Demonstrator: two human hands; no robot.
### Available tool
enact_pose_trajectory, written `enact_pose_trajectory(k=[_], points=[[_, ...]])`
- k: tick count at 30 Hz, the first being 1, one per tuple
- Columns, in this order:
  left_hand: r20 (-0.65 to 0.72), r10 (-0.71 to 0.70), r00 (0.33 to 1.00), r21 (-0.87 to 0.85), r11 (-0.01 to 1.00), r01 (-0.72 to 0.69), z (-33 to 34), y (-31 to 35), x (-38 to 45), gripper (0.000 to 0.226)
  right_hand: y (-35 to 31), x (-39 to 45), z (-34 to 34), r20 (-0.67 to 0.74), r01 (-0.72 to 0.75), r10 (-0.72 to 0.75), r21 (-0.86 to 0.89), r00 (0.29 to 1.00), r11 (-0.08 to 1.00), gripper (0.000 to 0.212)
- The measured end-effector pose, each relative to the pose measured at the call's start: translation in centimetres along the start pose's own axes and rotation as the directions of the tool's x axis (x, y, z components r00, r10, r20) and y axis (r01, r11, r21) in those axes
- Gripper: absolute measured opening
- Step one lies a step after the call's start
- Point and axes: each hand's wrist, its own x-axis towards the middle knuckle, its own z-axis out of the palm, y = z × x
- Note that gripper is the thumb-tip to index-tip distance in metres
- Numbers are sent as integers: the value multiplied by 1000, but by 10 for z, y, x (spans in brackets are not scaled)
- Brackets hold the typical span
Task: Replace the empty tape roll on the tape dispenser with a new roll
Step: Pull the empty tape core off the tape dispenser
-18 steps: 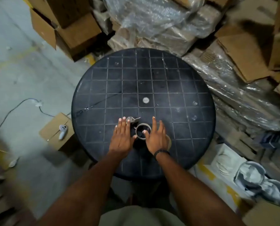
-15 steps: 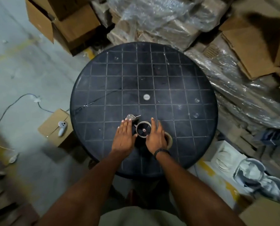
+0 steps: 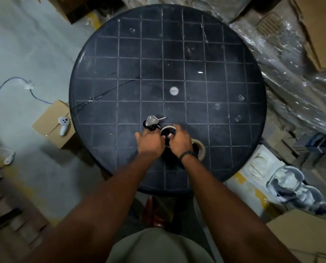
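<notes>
the left hand (image 3: 151, 141) is closing on the tape dispenser (image 3: 153, 122), its metal end pointing toward 1 o'clock. the right hand (image 3: 179, 141) is curling over the empty tape roll (image 3: 168, 130). the new roll (image 3: 199, 149) is lying at 4 o'clock on the round black table (image 3: 215, 59), with cardboard boxes (image 3: 314, 29) around.

White controller (image 3: 64, 125) on cardboard box (image 3: 48, 124), blue cable (image 3: 12, 80), plastic-wrapped stacks (image 3: 298, 95)

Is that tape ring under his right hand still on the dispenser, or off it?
Cannot tell. The right hand grips the ring beside the dispenser, hiding how it sits.
</notes>
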Motion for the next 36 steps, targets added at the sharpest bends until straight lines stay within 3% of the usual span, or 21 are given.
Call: enact_pose_trajectory(k=[6,10,14,17,20,23,29,33,36], points=[[0,-16,1000,6,1000,16,13,-3,-10,28,-2,-5,7,17,-33,32,30,999,999,34],[-133,32,991,26,999,-29,24,-26,-25,28,-1,-12,20,70,-51,50,10,996,999,32],[-277,106,955,37,994,-99,25,-43,-34,55,0,-19,32,69,-89,91,-29,993,996,25],[-242,210,947,48,978,-204,21,-51,-26,75,2,-13,36,73,-124,124,-14,990,992,24],[-203,280,938,-47,955,-294,22,-57,-16,79,0,-6,35,96,-146,147,-15,985,989,29],[-230,223,947,-197,943,-270,24,-58,-13,68,0,-3,32,119,-141,141,-5,983,990,32],[-267,144,953,-260,941,-215,26,-51,-12,54,3,-2,32,135,-86,90,-41,987,995,30],[-294,162,942,-260,935,-242,28,-54,-11,28,5,-9,32,129,-72,74,-24,989,997,30],[-292,103,951,-296,935,-193,26,-50,-10,19,9,-24,39,50,-148,144,75,988,986,42]])
